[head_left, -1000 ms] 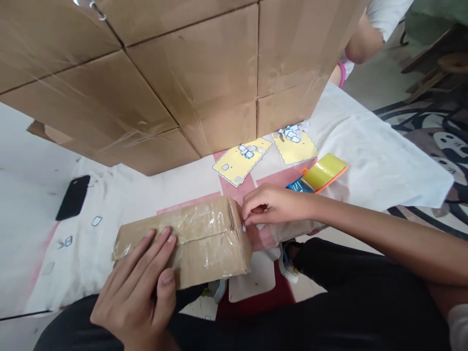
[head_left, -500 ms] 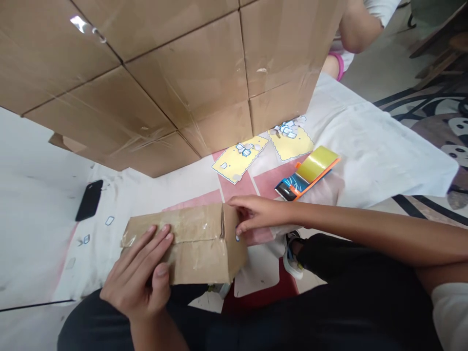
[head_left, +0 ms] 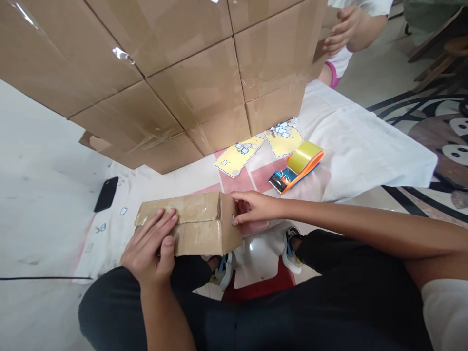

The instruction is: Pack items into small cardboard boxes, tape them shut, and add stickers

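A small brown cardboard box (head_left: 199, 236) with taped top flaps lies in front of me at the table's near edge. My left hand (head_left: 151, 248) rests flat across its left part, fingers stretched over the flaps and thumb apart. At the box's right end, my right hand (head_left: 252, 207) has curled fingers, with the index at the far corner and the thumb against the end face. A small white piece with a blue outline (head_left: 233, 220) shows at that thumb's tip; whether it is stuck to the box I cannot tell.
Stacked cardboard boxes (head_left: 197, 87) wrapped in clear tape stand at the back. Yellow paper sheets (head_left: 237, 156) with small cutouts, a tape dispenser (head_left: 298, 165) and a black phone (head_left: 106, 194) lie on the white cloth (head_left: 369, 141). Another person's hand (head_left: 343, 31) touches the stack's right side.
The view has shifted, so the small box and both hands appear slightly higher. My hands keep their places on the box. The other person's hand has come into view beside the stack.
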Motion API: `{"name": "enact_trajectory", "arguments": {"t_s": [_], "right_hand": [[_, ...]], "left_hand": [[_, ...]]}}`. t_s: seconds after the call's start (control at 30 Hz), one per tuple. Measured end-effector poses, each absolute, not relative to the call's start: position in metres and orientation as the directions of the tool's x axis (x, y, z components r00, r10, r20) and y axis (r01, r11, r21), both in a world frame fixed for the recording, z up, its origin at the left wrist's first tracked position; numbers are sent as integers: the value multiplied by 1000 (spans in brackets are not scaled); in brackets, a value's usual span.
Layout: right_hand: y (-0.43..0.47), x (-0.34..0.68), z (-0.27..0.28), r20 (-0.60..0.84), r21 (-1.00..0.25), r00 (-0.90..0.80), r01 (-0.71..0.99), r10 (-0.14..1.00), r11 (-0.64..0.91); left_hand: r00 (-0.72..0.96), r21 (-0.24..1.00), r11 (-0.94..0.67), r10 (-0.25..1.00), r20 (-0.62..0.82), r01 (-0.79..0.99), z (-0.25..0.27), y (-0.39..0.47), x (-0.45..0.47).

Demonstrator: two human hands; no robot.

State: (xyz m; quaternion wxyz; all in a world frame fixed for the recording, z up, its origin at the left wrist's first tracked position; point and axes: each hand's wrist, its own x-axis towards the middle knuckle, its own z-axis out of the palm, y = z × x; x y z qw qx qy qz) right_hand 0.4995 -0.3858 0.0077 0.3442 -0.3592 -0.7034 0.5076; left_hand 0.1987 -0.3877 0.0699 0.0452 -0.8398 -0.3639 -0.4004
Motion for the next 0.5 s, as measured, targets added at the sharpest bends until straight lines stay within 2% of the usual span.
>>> {"name": "enact_trajectory", "arguments": {"t_s": [0.2, 0.5], "right_hand": [[-390, 500, 12, 151, -941, -483, 196, 862, 275], [-383, 497, 7, 159, -981, -546, 2, 823, 191]], "left_hand": [[400, 228, -750, 554, 731, 621, 67, -388, 194], [406, 252, -770, 548, 731, 586, 67, -386, 192]]}}
